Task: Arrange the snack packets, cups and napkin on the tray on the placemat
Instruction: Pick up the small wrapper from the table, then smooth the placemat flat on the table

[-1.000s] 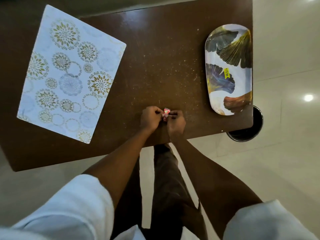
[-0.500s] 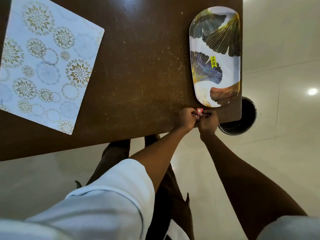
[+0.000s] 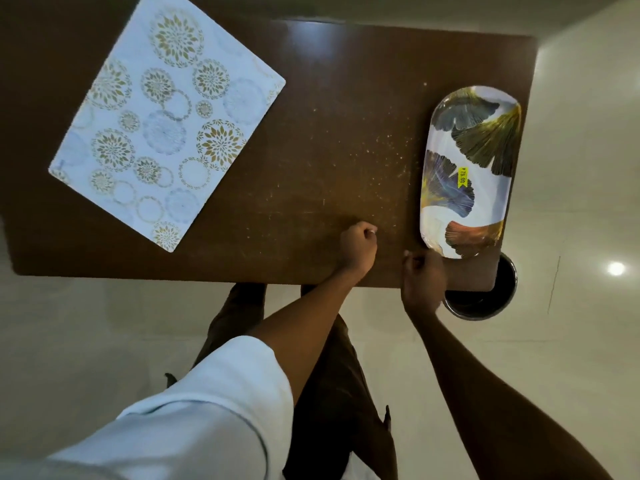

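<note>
Brown table (image 3: 329, 133) bears the patterned placemat (image 3: 166, 123) far left and the leaf-printed tray (image 3: 467, 174) at the right edge, well apart. A dark bin (image 3: 485, 303) is half hidden below the corner.

Judgement: arranging is not begun. The tray must first go onto the placemat.

Left hand (image 3: 356, 249) and right hand (image 3: 424, 277) are curled, the right just beside the tray. Contents cannot be told. Packets, cups and napkin are out of view.

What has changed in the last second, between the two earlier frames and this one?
The left hand and right hand, which were together pinching a small red wrapper, have separated; both are curled, and the wrapper is out of sight, so whether either holds it cannot be told. The tray, placemat and bin kept their places.
</note>
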The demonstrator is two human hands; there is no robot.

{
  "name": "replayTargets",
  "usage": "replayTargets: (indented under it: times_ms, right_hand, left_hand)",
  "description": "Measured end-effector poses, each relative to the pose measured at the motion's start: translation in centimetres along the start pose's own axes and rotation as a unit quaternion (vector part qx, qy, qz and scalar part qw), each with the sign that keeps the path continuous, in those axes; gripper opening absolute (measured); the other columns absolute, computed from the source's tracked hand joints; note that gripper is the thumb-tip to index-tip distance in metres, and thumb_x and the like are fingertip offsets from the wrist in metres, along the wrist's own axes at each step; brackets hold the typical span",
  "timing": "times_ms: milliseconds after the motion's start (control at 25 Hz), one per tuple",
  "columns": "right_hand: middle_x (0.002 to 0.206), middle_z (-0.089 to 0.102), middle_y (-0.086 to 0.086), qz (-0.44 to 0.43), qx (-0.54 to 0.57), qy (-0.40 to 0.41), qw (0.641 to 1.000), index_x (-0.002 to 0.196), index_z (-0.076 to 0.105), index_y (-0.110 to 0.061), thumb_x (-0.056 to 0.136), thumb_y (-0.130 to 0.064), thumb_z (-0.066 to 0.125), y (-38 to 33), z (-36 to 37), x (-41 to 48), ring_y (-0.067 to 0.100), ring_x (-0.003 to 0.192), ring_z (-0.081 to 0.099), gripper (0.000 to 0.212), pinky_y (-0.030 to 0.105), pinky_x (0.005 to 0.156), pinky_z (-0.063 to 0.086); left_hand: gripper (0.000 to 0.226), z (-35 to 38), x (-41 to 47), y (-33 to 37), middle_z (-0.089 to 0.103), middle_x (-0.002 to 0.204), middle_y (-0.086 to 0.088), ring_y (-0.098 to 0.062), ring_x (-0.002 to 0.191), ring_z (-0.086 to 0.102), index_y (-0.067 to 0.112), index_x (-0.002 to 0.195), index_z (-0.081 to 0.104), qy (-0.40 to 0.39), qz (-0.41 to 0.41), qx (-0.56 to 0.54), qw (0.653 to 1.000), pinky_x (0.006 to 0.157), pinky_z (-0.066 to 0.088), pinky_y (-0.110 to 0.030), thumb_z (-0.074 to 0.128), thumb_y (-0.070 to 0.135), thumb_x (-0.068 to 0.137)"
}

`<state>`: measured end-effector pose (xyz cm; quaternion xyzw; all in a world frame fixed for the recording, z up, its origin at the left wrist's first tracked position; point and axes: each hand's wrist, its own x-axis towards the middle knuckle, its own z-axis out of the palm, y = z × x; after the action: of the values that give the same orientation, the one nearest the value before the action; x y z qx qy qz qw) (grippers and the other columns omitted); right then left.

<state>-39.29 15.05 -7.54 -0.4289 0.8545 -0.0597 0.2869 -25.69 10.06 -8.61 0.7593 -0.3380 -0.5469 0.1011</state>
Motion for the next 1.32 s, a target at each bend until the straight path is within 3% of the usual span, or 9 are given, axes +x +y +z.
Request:
replayTargets:
  times_ms: [120,280,360,440,600,760,920,1160,1320]
  right_hand:
    - [0.094,0.062,0.007,-0.199,-0.077,-0.099,0.972,0.093,0.061,-0.013,0.103,-0.035,0.058,-6.0,4.1,-2.3,0.025,0.09,0.058,0.025,0.035,0.071,0.045]
    - [0.106,0.059,0.004,-0.312,-0.094,-0.127,0.937,0.103,0.059,-0.016,0.104,-0.044,0.052,-17.1,11.2,-3.6,0.022,0.099,0.056,0.028,0.033,0.074,0.047]
    - [0.121,0.06,0.008,-0.37,-0.111,-0.131,0.913,0.123,0.061,-0.013,0.102,-0.046,0.053,-22.5,13.9,-3.5,0.027,0.111,0.055,0.039,0.039,0.086,0.051]
    - [0.149,0.052,0.008,-0.413,-0.142,-0.154,0.886,0.151,0.047,-0.016,0.1,-0.043,0.059,-27.2,15.5,-2.2,0.029,0.132,0.049,0.059,0.043,0.104,0.047]
    - [0.171,0.027,0.004,-0.469,-0.182,-0.141,0.853,0.166,0.022,-0.021,0.097,-0.038,0.068,-35.9,18.6,0.1,0.034,0.153,0.031,0.084,0.051,0.119,0.038]
    - [0.175,0.009,0.003,-0.467,-0.282,-0.14,0.826,0.167,0.012,-0.028,0.088,-0.063,0.069,-40.6,19.6,3.7,0.037,0.16,0.014,0.103,0.064,0.124,0.022]
    - [0.175,-0.01,-0.003,-0.435,-0.359,-0.214,0.798,0.166,-0.001,-0.036,0.076,-0.077,0.07,-40.9,19.7,6.0,0.036,0.162,-0.003,0.121,0.073,0.122,0.014]
    - [0.175,-0.013,-0.003,-0.346,-0.312,-0.209,0.86,0.166,-0.002,-0.037,0.074,-0.084,0.066,-36.1,19.2,3.8,0.038,0.162,-0.003,0.124,0.072,0.12,0.021]
    - [0.173,-0.021,-0.005,-0.25,-0.263,-0.183,0.914,0.165,-0.009,-0.035,0.077,-0.086,0.059,-31.0,18.4,0.3,0.036,0.162,-0.008,0.122,0.07,0.121,0.02]
  left_hand:
    - [0.031,-6.4,1.3,-2.3,0.06,0.13,-0.003,-0.023,0.12,0.057,0.025,0.128,0.064,0.159,0.009,0.124,0.979,0.1,0.05,-0.04,0.061,0.025,0.097]
    - [0.063,-17.0,4.1,-7.2,0.04,0.159,-0.009,-0.028,0.144,0.041,0.021,0.15,0.043,0.317,-0.108,0.107,0.936,0.113,0.037,-0.045,0.065,0.037,0.093]
    - [0.074,-22.5,5.7,-9.7,0.023,0.17,-0.013,-0.032,0.156,0.027,0.014,0.159,0.03,0.337,-0.156,0.074,0.926,0.121,0.028,-0.05,0.061,0.04,0.097]
    - [0.085,-26.6,7.1,-10.9,0.008,0.174,-0.014,-0.034,0.161,0.013,0.012,0.164,0.016,0.326,-0.18,0.046,0.927,0.126,0.02,-0.053,0.06,0.045,0.099]
    - [0.11,-32.7,9.0,-13.8,-0.012,0.174,-0.014,-0.036,0.162,-0.002,0.012,0.166,-0.003,0.287,-0.197,0.023,0.937,0.127,0.011,-0.061,0.062,0.063,0.092]
    - [0.129,-34.6,9.7,-15.2,-0.025,0.172,-0.008,-0.038,0.161,-0.013,0.017,0.164,-0.016,0.223,-0.205,-0.005,0.953,0.121,0.009,-0.072,0.064,0.075,0.082]
    - [0.136,-35.1,10.1,-16.7,-0.026,0.171,-0.009,-0.038,0.161,-0.013,0.019,0.164,-0.017,0.181,-0.188,0.059,0.963,0.123,0.017,-0.071,0.065,0.082,0.074]
    - [0.15,-36.4,9.7,-18.4,-0.026,0.171,-0.009,-0.04,0.161,-0.012,0.023,0.163,-0.019,0.146,-0.12,0.245,0.951,0.118,0.024,-0.074,0.081,0.075,0.063]
    - [0.15,-38.2,11.0,-17.6,-0.028,0.171,-0.007,-0.04,0.16,-0.014,0.025,0.163,-0.02,0.101,-0.047,0.328,0.938,0.119,0.02,-0.075,0.086,0.066,0.065]
